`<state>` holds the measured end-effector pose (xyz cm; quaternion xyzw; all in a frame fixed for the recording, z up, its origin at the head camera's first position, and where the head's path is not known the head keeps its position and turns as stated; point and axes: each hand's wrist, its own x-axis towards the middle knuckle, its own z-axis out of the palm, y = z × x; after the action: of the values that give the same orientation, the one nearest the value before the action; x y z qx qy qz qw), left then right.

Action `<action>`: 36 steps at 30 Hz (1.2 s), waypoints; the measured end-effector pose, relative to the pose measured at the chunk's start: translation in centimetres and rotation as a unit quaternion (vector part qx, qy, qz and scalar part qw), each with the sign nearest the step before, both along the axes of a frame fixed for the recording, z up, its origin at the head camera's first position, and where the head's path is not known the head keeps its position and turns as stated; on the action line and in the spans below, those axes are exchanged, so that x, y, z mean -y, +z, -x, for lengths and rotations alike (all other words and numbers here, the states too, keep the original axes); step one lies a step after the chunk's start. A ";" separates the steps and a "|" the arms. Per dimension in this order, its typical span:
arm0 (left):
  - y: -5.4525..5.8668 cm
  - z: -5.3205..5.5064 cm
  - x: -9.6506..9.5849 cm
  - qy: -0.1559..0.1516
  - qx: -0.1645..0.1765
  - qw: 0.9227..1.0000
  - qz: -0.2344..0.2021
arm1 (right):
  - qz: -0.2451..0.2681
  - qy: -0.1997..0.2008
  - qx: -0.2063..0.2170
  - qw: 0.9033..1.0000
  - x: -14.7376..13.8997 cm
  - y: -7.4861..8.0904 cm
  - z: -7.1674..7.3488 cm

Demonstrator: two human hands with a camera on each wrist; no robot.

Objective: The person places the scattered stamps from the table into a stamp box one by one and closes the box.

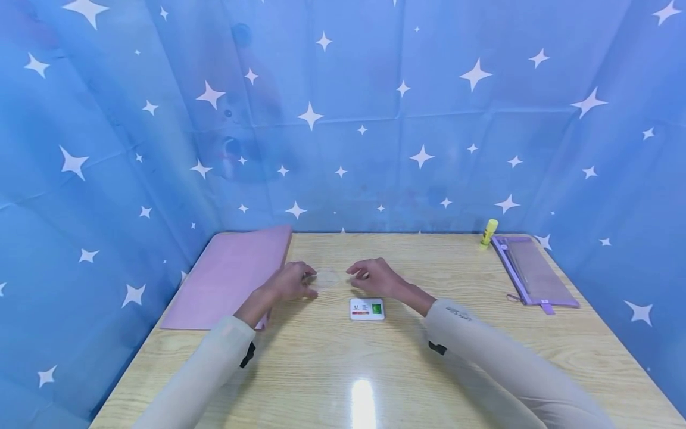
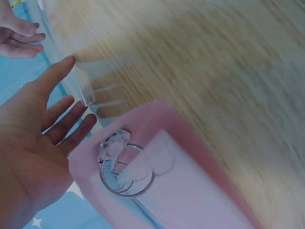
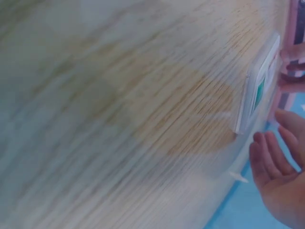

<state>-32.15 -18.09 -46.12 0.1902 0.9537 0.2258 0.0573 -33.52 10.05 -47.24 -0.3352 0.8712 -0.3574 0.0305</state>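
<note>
My left hand (image 1: 291,281) hovers low over the wooden table, fingers relaxed and slightly bent, beside a flat see-through piece (image 1: 328,280). In the left wrist view the edge of that clear piece (image 2: 87,90) lies close to the fingertips; whether they touch it I cannot tell. Across the gap, my right hand (image 1: 377,278) has loosely bent fingers with nothing seen between them. Just below it lies a white rectangular card-like case (image 1: 367,309) with a printed face and a green square. The right wrist view shows this case (image 3: 257,83) edge-on near the right fingers.
A pink binder (image 1: 230,277) lies at the left, beside my left wrist; a metal ring (image 2: 127,194) shows at its end. On the far right are a yellow glue stick (image 1: 489,232), standing, and a purple zip pouch (image 1: 541,271). A starry blue curtain (image 1: 364,149) surrounds the table.
</note>
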 end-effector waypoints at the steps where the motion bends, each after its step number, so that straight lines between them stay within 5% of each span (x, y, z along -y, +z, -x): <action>1: 0.0 0.0 0.0 -0.002 0.006 1.000 -0.007 | 0.000 -0.001 0.000 1.000 0.1 0.0 0.1; 13: -0.4 -0.1 -0.7 -0.052 0.000 0.998 -0.037 | -0.024 -0.023 0.028 0.999 1.7 -0.6 0.3; 36: -0.8 0.2 -0.4 -0.059 0.004 0.998 -0.033 | -0.082 0.044 -0.030 0.995 2.7 -1.1 0.5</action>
<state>-32.34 -17.69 -46.91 0.2472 0.9325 0.2545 0.0682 -34.06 7.34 -48.30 -0.3804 0.8825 -0.2724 0.0477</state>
